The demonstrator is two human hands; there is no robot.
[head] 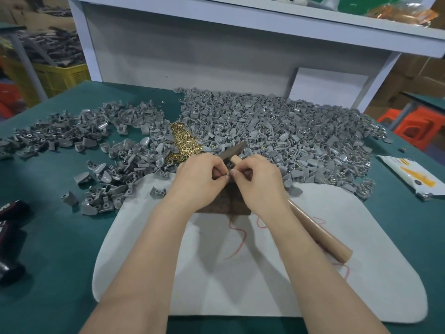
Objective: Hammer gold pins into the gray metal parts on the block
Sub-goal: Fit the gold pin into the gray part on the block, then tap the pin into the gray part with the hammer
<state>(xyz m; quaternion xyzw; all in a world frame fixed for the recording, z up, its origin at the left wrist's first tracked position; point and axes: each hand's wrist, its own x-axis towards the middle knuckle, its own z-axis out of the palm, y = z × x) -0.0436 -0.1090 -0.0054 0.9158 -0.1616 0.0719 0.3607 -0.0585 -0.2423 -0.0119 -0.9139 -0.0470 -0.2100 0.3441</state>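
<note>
Over the dark block (226,203) on the white mat (240,285), both hands meet fingertip to fingertip. The left hand (195,179) pinches a small gray part (225,175), though it is too small to be sure. The right hand (260,179) is curled round the hammer (320,235) close under its head, the handle trailing back beneath the wrist. Gold pins (184,143) lie in a heap just beyond the hands, between two spreads of gray metal parts (277,131). A pin looks tiny, light and slick, best nipped by its shank. The parts seem stiff and rounded, likely to rock on the block unless steadied by their flat end.
</note>
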